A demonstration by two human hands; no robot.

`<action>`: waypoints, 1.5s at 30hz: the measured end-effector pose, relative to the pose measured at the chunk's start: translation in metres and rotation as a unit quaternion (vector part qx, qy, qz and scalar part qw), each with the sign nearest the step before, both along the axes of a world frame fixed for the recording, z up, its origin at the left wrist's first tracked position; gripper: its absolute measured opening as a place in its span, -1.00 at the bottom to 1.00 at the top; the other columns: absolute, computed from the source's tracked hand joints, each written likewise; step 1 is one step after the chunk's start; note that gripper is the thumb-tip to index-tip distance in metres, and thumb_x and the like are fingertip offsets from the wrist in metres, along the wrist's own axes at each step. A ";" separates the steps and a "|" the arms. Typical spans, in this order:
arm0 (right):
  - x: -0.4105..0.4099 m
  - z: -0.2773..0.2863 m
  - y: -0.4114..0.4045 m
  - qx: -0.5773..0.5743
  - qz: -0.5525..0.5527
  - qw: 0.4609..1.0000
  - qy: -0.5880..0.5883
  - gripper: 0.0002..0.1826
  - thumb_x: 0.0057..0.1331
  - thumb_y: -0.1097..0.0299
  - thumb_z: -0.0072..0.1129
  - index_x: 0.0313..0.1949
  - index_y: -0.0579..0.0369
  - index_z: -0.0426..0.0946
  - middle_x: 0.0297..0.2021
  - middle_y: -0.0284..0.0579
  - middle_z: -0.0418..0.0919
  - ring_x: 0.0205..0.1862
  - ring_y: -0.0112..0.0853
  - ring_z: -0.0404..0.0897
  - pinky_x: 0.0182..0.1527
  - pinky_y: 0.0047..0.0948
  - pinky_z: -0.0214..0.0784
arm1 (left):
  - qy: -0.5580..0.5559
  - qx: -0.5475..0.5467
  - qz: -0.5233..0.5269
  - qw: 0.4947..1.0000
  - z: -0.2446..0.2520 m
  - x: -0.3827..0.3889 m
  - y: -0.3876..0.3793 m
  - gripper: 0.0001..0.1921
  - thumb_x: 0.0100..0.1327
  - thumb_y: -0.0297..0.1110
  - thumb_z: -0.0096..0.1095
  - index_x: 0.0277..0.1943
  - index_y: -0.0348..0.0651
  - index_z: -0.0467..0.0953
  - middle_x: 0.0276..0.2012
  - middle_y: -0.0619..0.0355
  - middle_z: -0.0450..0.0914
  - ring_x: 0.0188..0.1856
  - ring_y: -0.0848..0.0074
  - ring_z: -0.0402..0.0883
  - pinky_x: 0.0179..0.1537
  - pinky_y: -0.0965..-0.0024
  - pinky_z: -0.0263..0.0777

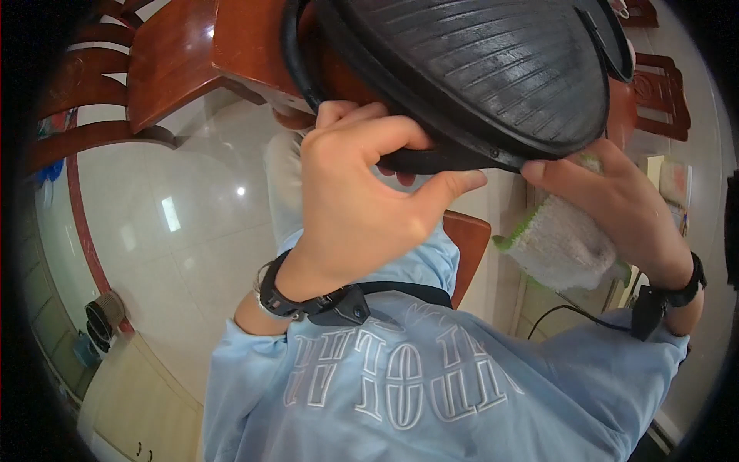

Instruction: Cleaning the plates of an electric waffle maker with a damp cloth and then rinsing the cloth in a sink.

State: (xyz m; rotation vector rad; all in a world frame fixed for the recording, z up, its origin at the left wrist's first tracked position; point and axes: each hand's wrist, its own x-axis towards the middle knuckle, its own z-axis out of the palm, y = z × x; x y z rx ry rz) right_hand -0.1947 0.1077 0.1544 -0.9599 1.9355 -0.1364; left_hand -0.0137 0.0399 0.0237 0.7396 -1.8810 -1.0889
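A black ridged grill pan [479,63] is raised and tilted before me, its ribbed face showing. It has a looped black handle [299,63] on the left and another black loop [619,55] at the far right. My left hand [364,196] curls its fingers over the pan's near lower edge, with the thumb stretched along beneath. At the right end of that edge, my right hand [618,208] presses its thumb to the rim. A white cloth with green edging [563,248] hangs from the right hand, and its fingers are partly hidden.
Behind the pan stands a reddish-brown wooden table [254,40]. A wooden chair [167,63] is at the left and another chair [661,95] at the far right. A wooden seat edge [469,248] shows beneath me. A pale cabinet [144,398] stands at lower left on the tiled floor [190,231].
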 end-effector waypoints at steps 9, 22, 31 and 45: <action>0.001 0.000 0.000 0.055 -0.097 0.994 -0.004 -0.51 0.21 0.17 0.33 0.02 0.23 0.46 -0.25 -0.26 0.55 -0.25 -0.58 0.51 -0.18 -0.60 0.33 | -0.008 -0.005 -0.003 1.000 -0.002 0.000 0.000 -0.72 -0.25 -0.43 0.59 -0.55 -0.31 0.53 -0.51 0.11 0.62 -0.37 0.40 0.48 -0.23 0.38 0.28; -0.004 -0.004 0.007 0.002 0.037 0.997 0.066 -0.50 0.20 0.14 0.34 -0.02 0.25 0.47 -0.26 -0.28 0.55 -0.27 -0.59 0.51 -0.21 -0.61 0.33 | -0.003 0.000 -0.004 1.000 0.000 0.000 0.002 -0.70 -0.25 -0.42 0.59 -0.56 -0.32 0.51 -0.53 0.12 0.59 -0.39 0.40 0.46 -0.24 0.39 0.26; 0.001 -0.002 0.002 0.035 -0.048 0.998 0.013 -0.49 0.21 0.15 0.33 0.03 0.23 0.46 -0.22 -0.28 0.55 -0.19 -0.60 0.49 -0.12 -0.62 0.31 | -0.003 -0.007 0.001 1.000 -0.001 0.000 0.000 -0.70 -0.24 -0.41 0.59 -0.56 -0.31 0.52 -0.52 0.11 0.60 -0.39 0.40 0.46 -0.24 0.40 0.26; 0.007 0.000 -0.002 0.062 -0.119 0.991 0.013 -0.50 0.21 0.15 0.33 0.00 0.24 0.46 -0.23 -0.27 0.56 -0.24 -0.57 0.52 -0.19 -0.61 0.34 | -0.015 -0.013 0.006 1.000 -0.001 0.001 0.002 -0.70 -0.25 -0.41 0.60 -0.55 -0.32 0.52 -0.53 0.12 0.60 -0.40 0.42 0.44 -0.26 0.41 0.27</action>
